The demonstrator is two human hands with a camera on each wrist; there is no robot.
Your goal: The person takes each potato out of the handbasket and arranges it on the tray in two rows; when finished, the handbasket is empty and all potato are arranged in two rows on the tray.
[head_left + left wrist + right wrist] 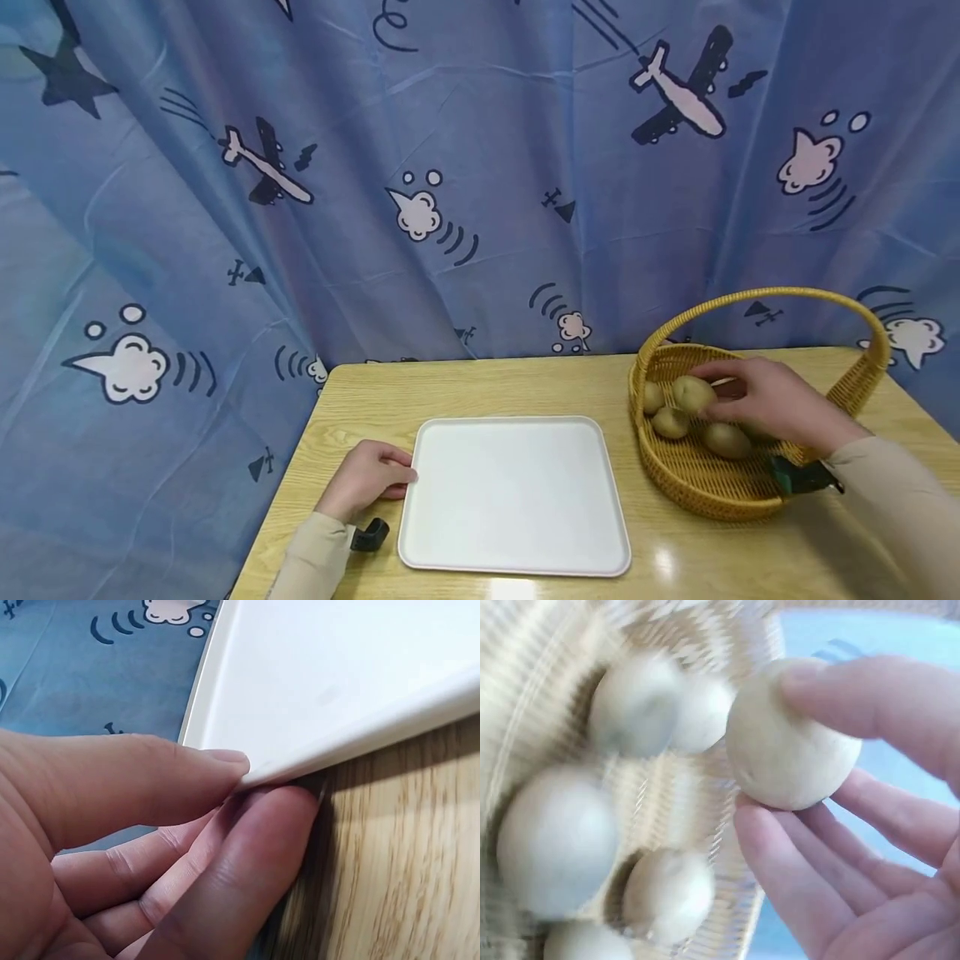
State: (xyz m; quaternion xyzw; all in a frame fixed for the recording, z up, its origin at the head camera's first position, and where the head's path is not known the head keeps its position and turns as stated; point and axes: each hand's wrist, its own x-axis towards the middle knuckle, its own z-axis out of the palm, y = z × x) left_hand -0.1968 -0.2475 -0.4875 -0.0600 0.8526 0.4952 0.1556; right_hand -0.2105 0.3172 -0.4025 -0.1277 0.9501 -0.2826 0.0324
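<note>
Potato [692, 395], round, pale tan, pinched in right hand's grip [776, 402] over yellow woven wicker basket [738, 507] holding more tan potatoes [726, 441]. Left hand's grip [367, 477] pinches edge of white rectangular tray [513, 496] on light wood-grain surface [487, 387].

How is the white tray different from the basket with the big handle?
The tray is white and smooth, while the basket is yellowish-brown and woven.
The tray is flat and shallow with no tall handle; the basket has deeper sides and an arched handle.
The left hand pinches the tray's edge, while at the basket the right hand holds a potato.
Both are on the wooden table.
</note>
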